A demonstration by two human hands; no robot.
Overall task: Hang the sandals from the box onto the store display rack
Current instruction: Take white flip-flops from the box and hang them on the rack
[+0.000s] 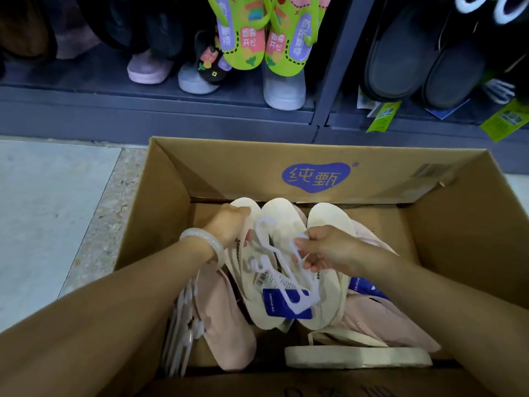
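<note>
**Both hands in the sandal box, below the rack**

While both arms reach down into the open cardboard box [183, 179], the left hand [229, 222], a pale bangle [204, 240] on its wrist, grips the toe end of a cream sandal [243, 270] near the box's far left corner. On that sandal's strap a black brand word shows, of which only "SOO" reads for sure. Just right of it, a white plastic hanger [272, 253] lies across the cream pair, with a barcode tag [264, 277] and a blue card [282, 308] printed in small white letters too blurred to read. The right hand [326, 247] pinches the hanger's hook end, fingers curled round it. Pink sandals [226, 316] lie along the box's left and right walls, and one cream sandal [357, 358] rests on edge by the near wall. The far wall bears a purple blob logo [316, 177] with the characters 纯甄. Beyond the box, green flip-flops [257, 38] printed with Chinese characters hang on the display rack [160, 110].
</note>
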